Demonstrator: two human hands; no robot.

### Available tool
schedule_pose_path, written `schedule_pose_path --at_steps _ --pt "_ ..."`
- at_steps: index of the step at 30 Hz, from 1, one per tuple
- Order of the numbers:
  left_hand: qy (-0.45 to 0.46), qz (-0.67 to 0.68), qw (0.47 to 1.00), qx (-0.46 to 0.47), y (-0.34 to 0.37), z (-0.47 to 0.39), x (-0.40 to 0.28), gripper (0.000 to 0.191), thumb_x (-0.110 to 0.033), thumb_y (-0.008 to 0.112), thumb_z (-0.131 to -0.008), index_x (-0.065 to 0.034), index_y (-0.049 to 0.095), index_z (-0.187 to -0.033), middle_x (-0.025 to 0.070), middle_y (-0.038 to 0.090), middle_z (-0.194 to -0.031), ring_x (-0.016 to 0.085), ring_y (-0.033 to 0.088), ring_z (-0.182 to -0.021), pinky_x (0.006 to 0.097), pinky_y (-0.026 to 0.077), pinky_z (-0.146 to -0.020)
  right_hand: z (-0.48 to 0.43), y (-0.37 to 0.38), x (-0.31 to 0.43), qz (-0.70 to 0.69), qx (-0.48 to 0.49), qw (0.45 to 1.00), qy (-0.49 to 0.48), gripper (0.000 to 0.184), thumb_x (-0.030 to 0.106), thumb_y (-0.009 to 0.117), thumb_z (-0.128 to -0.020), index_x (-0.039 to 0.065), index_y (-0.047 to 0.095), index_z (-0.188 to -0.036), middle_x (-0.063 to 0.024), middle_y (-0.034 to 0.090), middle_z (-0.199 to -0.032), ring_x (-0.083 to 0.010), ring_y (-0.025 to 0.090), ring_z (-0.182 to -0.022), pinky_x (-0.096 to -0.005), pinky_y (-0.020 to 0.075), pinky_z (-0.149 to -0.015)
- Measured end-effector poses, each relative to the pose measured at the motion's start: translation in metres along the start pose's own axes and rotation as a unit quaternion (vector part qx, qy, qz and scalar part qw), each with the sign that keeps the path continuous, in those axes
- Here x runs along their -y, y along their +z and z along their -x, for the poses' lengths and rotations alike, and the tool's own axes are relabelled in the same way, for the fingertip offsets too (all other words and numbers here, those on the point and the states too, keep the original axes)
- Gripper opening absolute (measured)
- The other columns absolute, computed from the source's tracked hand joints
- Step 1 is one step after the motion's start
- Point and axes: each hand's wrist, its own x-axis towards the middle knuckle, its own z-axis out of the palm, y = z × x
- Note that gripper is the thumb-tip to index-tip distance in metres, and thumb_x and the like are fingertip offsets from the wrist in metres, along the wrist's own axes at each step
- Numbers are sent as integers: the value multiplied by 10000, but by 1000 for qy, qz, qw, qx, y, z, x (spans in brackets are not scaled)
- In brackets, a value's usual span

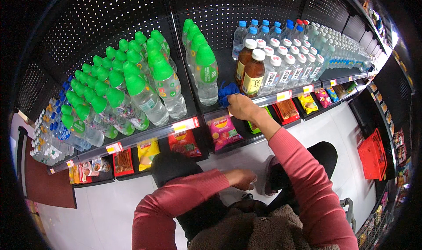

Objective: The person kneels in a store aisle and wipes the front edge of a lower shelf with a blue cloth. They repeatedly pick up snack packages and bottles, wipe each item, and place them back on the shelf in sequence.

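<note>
My right hand [242,107] is closed on a bunched blue cloth [228,91] at the front of a black metal shelf [211,114]. The cloth lies on the shelf between a clear bottle with a green cap cover [207,75] and a brown bottle with a white cap [253,73]. My left hand [242,179] is held low in front of my body, fingers curled, over the floor; whether it holds anything cannot be made out.
Many green-topped bottles [115,98] stand at the left. White-capped bottles [286,70] stand in rows at the right. Snack bags [223,131] lie on the lower shelf. On the right are a red basket [372,156] and a wire cart [371,230].
</note>
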Motion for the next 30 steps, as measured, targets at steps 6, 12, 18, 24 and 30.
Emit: schedule_pose_path --at_steps 6,12,18,24,30 --pt "-13 -58 997 51 -6 -6 -4 422 -276 629 -864 -47 549 -1209 193 613 -1160 383 591 -1057 463 491 -871 14 -28 0 -14 5 999 -52 211 154 560 -847 -32 620 -925 -266 643 -844 -396 641 -836 -469 504 -742" --pt "-53 -71 992 95 -5 -13 -18 419 -293 592 -872 -75 556 -1227 183 642 -1095 363 622 -1007 473 505 -840 56 -72 -15 -407 32 911 60 209 162 605 -883 -29 669 -937 -87 674 -809 -145 603 -713 -290 482 -660" --pt "28 18 999 9 4 -16 -15 294 -259 606 -824 -11 605 -982 216 651 -958 384 638 -905 480 514 -767 103 -63 -26 -722 120 633 252 265 91 633 -857 6 612 -1107 -101 683 -1004 -176 666 -868 -309 540 -815" --pt "8 35 999 21 3 -19 -17 290 -250 588 -847 -13 589 -1013 216 641 -934 375 629 -897 488 494 -775 114 -35 -57 -745 119 603 260 287 63 634 -856 -24 582 -1125 -135 672 -1044 -223 675 -909 -343 558 -827" --pt "44 60 996 45 -14 -19 -35 275 -258 547 -910 -20 566 -1046 207 622 -893 369 623 -831 483 488 -706 125 -15 -96 -745 107 587 298 341 77 643 -866 -33 534 -1169 -165 656 -1065 -253 673 -925 -363 569 -823"
